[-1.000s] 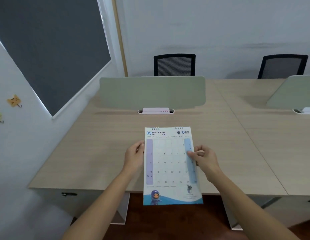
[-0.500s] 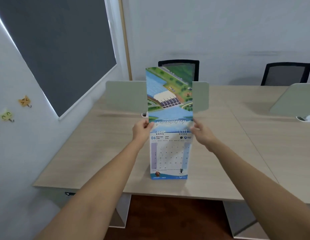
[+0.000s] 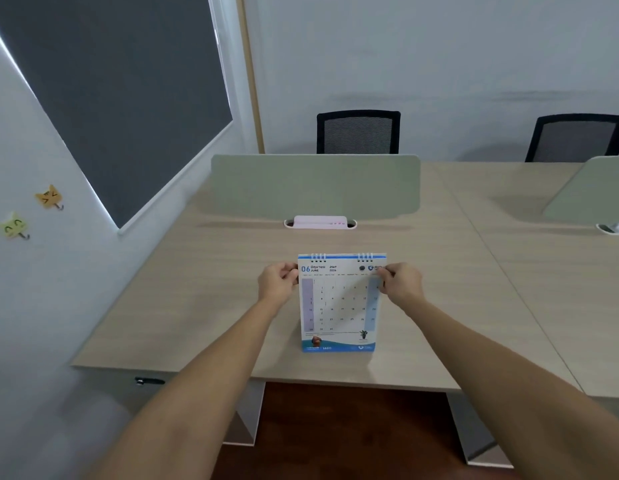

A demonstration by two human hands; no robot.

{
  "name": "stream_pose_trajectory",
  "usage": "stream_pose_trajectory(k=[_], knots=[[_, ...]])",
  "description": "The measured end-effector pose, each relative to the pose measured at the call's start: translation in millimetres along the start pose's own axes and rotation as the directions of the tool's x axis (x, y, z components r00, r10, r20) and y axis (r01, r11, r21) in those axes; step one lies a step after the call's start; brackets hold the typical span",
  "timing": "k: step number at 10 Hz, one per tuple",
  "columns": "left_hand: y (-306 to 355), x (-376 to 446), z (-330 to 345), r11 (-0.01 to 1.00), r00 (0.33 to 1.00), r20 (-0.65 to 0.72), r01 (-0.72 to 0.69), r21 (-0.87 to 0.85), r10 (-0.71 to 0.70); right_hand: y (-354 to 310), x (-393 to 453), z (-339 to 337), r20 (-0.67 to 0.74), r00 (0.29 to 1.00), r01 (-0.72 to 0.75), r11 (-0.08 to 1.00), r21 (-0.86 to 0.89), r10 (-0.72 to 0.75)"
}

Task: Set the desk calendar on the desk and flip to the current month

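Note:
The desk calendar (image 3: 339,306) stands upright near the front edge of the wooden desk (image 3: 204,289), its spiral binding on top. The page facing me reads 06 JUNE, with a blue band along its foot. My left hand (image 3: 278,284) pinches the calendar's upper left edge. My right hand (image 3: 401,284) pinches the upper right corner, covering part of the logo there. Both arms reach in from the bottom of the view.
A grey-green divider panel (image 3: 315,183) stands across the back of the desk, with a pink-white cable tray (image 3: 320,222) at its foot. Two black mesh chairs (image 3: 358,131) sit behind. A second desk (image 3: 560,289) adjoins on the right; a wall with cat hooks (image 3: 50,197) is left.
The May page was lifted and flipped over the binding to the back; June now faces me. The calendar went from held flat to standing on the desk, both hands at its top corners.

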State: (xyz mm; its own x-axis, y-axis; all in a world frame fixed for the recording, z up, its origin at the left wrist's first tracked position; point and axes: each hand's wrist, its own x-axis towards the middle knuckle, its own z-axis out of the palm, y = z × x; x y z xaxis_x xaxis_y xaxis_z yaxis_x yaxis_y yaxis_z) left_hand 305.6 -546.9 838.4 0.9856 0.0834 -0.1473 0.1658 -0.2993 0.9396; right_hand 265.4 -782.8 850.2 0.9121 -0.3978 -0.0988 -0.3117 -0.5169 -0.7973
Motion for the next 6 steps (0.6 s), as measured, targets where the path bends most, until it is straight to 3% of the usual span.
stream_pose_trajectory(k=[5,6], knots=[[-2,1,-12,1.000,0.992,0.125,-0.007,-0.001,0.007,-4,-7,1,0.070,0.998,0.005,1.000,0.003,-0.005],[-18,-5,-17,1.000,0.998,0.053,0.020,-0.007,-0.020,-10,-14,-15,-0.002,1.000,0.012,1.000,-0.008,-0.012]])
